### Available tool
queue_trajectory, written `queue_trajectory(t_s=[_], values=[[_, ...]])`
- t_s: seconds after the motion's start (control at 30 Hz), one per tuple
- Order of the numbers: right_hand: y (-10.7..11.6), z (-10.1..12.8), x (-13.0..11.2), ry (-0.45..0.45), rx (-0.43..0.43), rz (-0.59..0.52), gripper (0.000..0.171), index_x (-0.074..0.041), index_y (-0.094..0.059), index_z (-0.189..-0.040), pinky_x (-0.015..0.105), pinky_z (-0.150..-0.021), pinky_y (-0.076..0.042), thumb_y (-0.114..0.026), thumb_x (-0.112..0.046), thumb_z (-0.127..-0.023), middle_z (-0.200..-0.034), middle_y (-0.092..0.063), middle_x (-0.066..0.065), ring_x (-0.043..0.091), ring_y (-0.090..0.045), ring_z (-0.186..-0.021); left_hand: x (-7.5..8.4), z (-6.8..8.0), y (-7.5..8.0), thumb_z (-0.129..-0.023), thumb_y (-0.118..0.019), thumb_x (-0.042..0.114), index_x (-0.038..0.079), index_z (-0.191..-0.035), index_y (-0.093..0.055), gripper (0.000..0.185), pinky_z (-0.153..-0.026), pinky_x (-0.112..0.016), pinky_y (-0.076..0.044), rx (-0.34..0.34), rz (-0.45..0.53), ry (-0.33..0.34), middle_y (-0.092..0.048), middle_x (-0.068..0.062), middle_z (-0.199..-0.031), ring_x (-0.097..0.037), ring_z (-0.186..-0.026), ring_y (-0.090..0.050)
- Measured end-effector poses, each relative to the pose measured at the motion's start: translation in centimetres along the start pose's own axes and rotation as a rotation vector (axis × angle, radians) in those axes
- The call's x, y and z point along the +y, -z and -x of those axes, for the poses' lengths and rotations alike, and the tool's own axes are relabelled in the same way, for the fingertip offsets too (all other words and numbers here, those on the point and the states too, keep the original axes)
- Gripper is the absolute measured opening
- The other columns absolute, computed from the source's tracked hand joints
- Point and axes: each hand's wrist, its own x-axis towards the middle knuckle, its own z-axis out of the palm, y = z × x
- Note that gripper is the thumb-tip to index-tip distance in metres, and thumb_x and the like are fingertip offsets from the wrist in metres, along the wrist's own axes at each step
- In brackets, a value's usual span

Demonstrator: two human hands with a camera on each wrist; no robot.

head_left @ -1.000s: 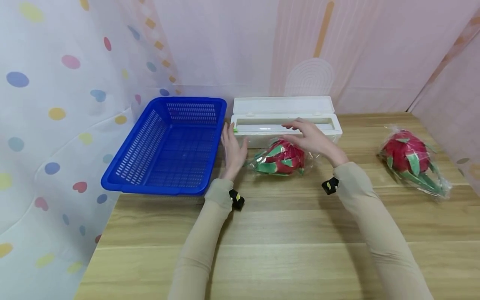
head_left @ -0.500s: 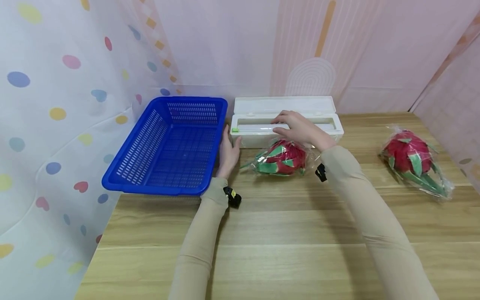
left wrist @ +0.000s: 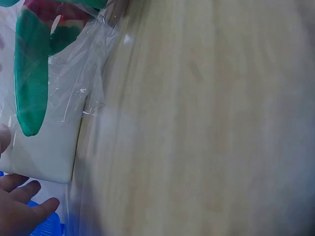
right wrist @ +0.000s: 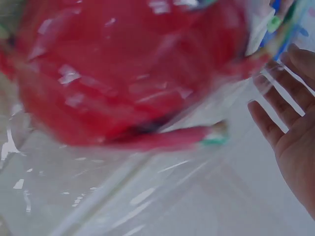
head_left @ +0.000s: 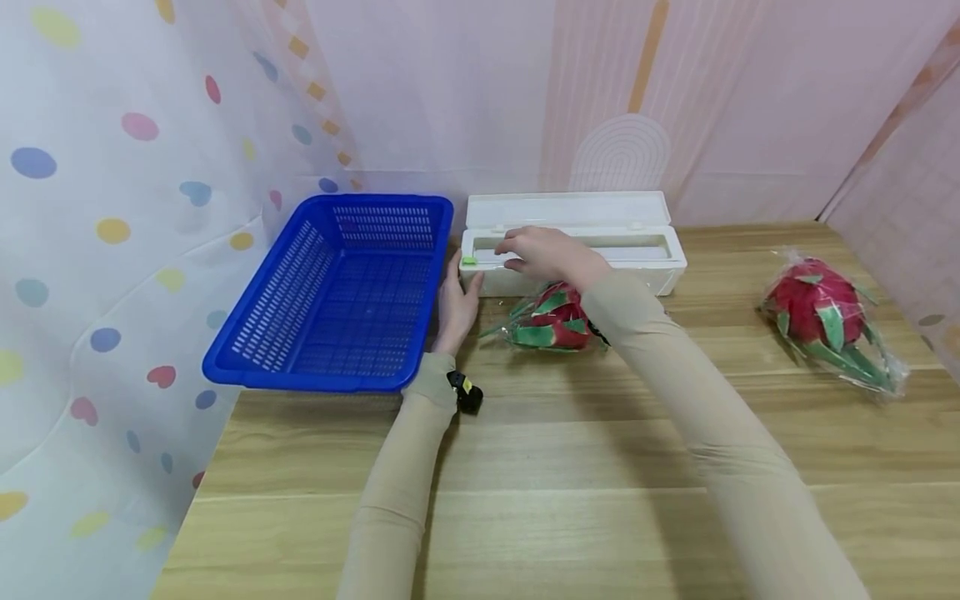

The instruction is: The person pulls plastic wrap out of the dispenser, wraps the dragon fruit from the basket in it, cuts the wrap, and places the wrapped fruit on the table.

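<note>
A white film dispenser box [head_left: 637, 250] stands at the back of the wooden table with its lid up. My right hand [head_left: 536, 250] lies over the box's front rail near its left end, fingers relaxed, close to a small green slider [head_left: 469, 261]. In the right wrist view that hand [right wrist: 290, 132] shows a flat palm and straight fingers. My left hand [head_left: 459, 298] stands flat against the box's left end. A red dragon fruit wrapped in clear film [head_left: 551, 321] lies just before the box, under my right forearm, and shows blurred in the right wrist view [right wrist: 128, 73].
A blue slotted basket [head_left: 330, 292] sits left of the box, overhanging the table's left edge. A second wrapped dragon fruit [head_left: 817, 312] lies at the far right. Curtains close off the back and both sides. The left wrist view shows bare table [left wrist: 206, 123] and the box corner [left wrist: 44, 152].
My right hand has slid left along the box's front rail, from above the fruit towards the green slider. My left hand has moved up to the box's left end.
</note>
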Motion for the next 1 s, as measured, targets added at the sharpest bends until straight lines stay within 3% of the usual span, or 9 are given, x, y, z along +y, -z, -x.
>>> queue_trajectory(t_s=[0.3, 0.5, 0.83, 1.0], values=[[-0.9, -2.6, -1.8, -0.023, -0.155, 0.15, 0.044, -0.012, -0.044, -0.142, 0.042, -0.111, -0.038, -0.049, -0.018, -0.099, -0.149, -0.042, 0.009, 0.028, -0.044, -0.135, -0.4, -0.2, 0.2, -0.098, -0.053, 0.021, 0.011, -0.147, -0.031, 0.055, -0.113, -0.037, -0.035, 0.005, 0.069, -0.004, -0.043, -0.012, -0.148, -0.023, -0.138, -0.04], [-1.7, -3.3, -2.0, 0.016, -0.117, 0.234, 0.049, -0.012, -0.041, -0.144, 0.041, -0.11, -0.039, -0.053, -0.017, -0.097, -0.149, -0.04, 0.012, 0.028, -0.044, -0.135, -0.5, -0.4, 0.1, -0.097, -0.053, 0.019, 0.011, -0.147, -0.032, 0.055, -0.114, -0.039, -0.035, 0.0, 0.108, -0.005, -0.042, -0.011, -0.149, -0.024, -0.139, -0.039], [-2.1, -3.7, -2.4, -0.042, -0.141, 0.205, 0.055, -0.018, -0.032, -0.149, 0.041, -0.107, -0.043, -0.048, -0.013, -0.096, -0.151, -0.036, 0.008, 0.028, -0.047, -0.131, -0.7, -0.6, 0.2, -0.097, -0.055, 0.021, 0.011, -0.147, -0.033, 0.056, -0.114, -0.041, -0.035, -0.01, 0.108, -0.019, -0.04, -0.01, -0.15, -0.026, -0.14, -0.037], [-2.1, -3.6, -2.8, -0.057, -0.157, 0.22, 0.061, -0.025, -0.027, -0.15, 0.04, -0.098, -0.048, -0.046, -0.008, -0.095, -0.15, -0.037, 0.008, 0.027, -0.052, -0.124, -0.8, -0.6, 0.3, -0.097, -0.054, 0.026, 0.015, -0.148, -0.032, 0.056, -0.113, -0.043, -0.035, -0.017, 0.065, -0.006, -0.037, -0.007, -0.152, -0.028, -0.139, -0.038]])
